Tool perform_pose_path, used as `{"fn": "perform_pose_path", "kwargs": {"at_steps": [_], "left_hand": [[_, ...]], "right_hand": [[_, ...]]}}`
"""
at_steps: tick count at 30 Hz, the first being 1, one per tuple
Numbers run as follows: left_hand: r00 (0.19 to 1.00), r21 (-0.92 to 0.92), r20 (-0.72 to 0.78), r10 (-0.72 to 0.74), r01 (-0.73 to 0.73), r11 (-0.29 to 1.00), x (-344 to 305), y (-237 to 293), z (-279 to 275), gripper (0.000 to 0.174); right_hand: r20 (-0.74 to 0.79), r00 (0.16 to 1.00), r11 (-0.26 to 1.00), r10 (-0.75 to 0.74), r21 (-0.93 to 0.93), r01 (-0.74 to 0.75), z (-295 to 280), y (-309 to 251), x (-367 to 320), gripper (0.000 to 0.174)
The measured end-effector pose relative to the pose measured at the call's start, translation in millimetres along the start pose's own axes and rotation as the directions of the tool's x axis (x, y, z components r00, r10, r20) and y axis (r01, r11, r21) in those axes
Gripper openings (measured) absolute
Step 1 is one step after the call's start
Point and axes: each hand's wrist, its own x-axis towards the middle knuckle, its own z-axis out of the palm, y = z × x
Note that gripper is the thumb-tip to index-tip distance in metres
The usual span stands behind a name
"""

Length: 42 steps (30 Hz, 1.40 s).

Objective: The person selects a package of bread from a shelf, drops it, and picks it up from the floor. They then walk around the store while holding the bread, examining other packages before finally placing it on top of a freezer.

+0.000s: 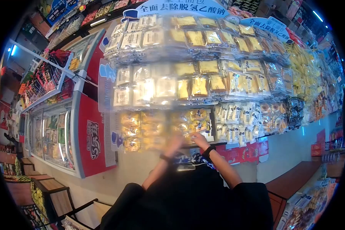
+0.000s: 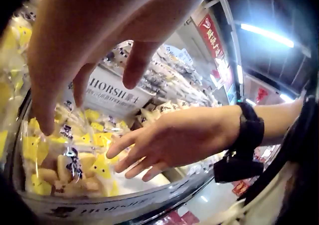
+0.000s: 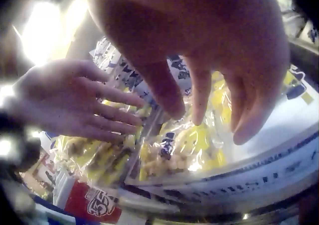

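Yellow-and-clear bread packets [image 2: 92, 140] lie in a shelf bin at the lower row. My left hand [image 1: 175, 142] reaches over them; in the left wrist view its fingers [image 2: 137, 63] hang spread above the packets. Beside it, my right hand [image 1: 200, 142] extends over the same bin, fingers spread and slightly bent in the right wrist view, above the packets [image 3: 187, 145]. Neither hand grips a packet. Whether any fingertip touches the wrapping, I cannot tell.
Rows of packaged bread [image 1: 199, 84] rise behind the hands. At the left stands a red-sided freezer [image 1: 99, 134]. White packets [image 1: 239, 119] fill the section to the right, and a brown bench [image 1: 295, 180] stands at the lower right.
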Motion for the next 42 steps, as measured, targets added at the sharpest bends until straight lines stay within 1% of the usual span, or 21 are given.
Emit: {"fn": "perform_pose_path", "kwargs": {"at_steps": [1,2,3,5,8,11,14,17,19,21,22,23,25,26,29,32,35,36,39,41,42], "left_hand": [[0.997,0.070,0.052,-0.057,0.053,0.996,0,6,-3,0.049],[0.999,0.241,0.036,-0.028,0.018,0.970,5,-8,3,0.049],[1.000,0.407,0.021,0.001,-0.010,0.914,11,-23,9,0.050],[0.983,0.374,-0.180,-0.021,0.089,0.923,-4,2,22,0.050],[0.977,0.429,-0.203,-0.069,0.152,0.890,-15,22,22,0.050],[0.916,0.520,-0.331,0.228,-0.025,0.854,-5,-25,37,0.030],[0.960,0.382,-0.264,0.096,0.013,0.924,-10,-14,24,0.030],[0.984,0.364,-0.143,0.106,-0.048,0.930,0,-33,12,0.030],[0.974,0.034,-0.224,0.016,-0.008,0.999,13,-58,18,0.031],[0.981,-0.169,-0.167,-0.098,0.070,0.983,19,-73,16,0.032],[0.985,-0.196,-0.080,-0.153,0.135,0.971,20,-63,8,0.033],[0.979,-0.216,0.011,-0.202,0.199,0.956,21,-53,2,0.035],[0.987,-0.379,0.065,-0.147,0.161,0.911,16,-37,-2,0.039],[0.989,-0.456,0.091,-0.121,0.149,0.877,10,-27,-4,0.041],[0.996,-0.413,0.074,-0.039,0.067,0.908,-27,36,-26,0.048],[0.999,-0.429,-0.022,-0.042,0.029,0.903,-38,45,-38,0.051],[0.995,-0.456,-0.093,0.024,-0.064,0.888,-49,49,-57,0.040],[0.989,-0.414,-0.142,0.050,-0.105,0.904,-57,56,-66,0.040],[0.950,-0.268,-0.296,0.098,-0.182,0.946,-87,65,-92,0.041],[0.906,-0.158,-0.405,0.120,-0.198,0.967,-97,62,-107,0.041],[0.906,-0.251,-0.420,0.057,-0.176,0.952,-106,69,-114,0.040]], "right_hand": [[0.053,0.999,1.000,0.002,0.010,-0.003,8,16,6,0.030],[0.005,0.999,0.968,0.033,0.250,-0.034,27,49,13,0.029],[0.025,0.999,0.966,0.038,0.255,-0.043,22,41,9,0.029],[0.066,0.997,0.961,0.047,0.268,-0.063,11,14,-3,0.029],[0.139,0.989,0.834,0.053,0.538,-0.120,4,11,-4,0.028],[0.190,0.970,0.787,0.152,0.570,-0.235,1,16,-3,0.026],[0.111,0.992,0.822,0.051,0.560,-0.105,2,21,-5,0.020],[0.079,0.996,0.802,0.045,0.592,-0.083,-5,9,-18,0.018],[0.069,0.997,0.799,0.026,0.598,-0.062,-8,-6,-25,0.017],[0.063,0.998,0.807,-0.005,0.590,-0.033,-5,-13,-29,0.018],[0.030,1.000,0.814,-0.001,0.581,-0.017,-7,-28,-34,0.019],[0.046,0.999,0.793,-0.008,0.609,-0.022,-12,-42,-38,0.019],[0.078,0.997,0.745,-0.017,0.666,-0.039,-24,-79,-50,0.020],[0.048,0.999,0.704,-0.012,0.709,-0.026,-27,-102,-57,0.020],[0.031,0.995,0.714,-0.094,0.699,0.046,-33,-123,-57,0.021],[0.016,0.995,0.705,-0.102,0.707,0.061,-28,-131,-52,0.022],[-0.019,0.989,0.692,-0.147,0.712,0.116,-23,-153,-50,0.022],[-0.028,0.986,0.681,-0.167,0.720,0.136,-18,-160,-49,0.022],[0.005,0.980,0.651,-0.199,0.748,0.129,1,-175,-34,0.024],[0.078,0.973,0.620,-0.217,0.781,0.076,23,-180,-19,0.024],[0.115,0.964,0.604,-0.239,0.795,0.055,36,-182,-11,0.024]]}}
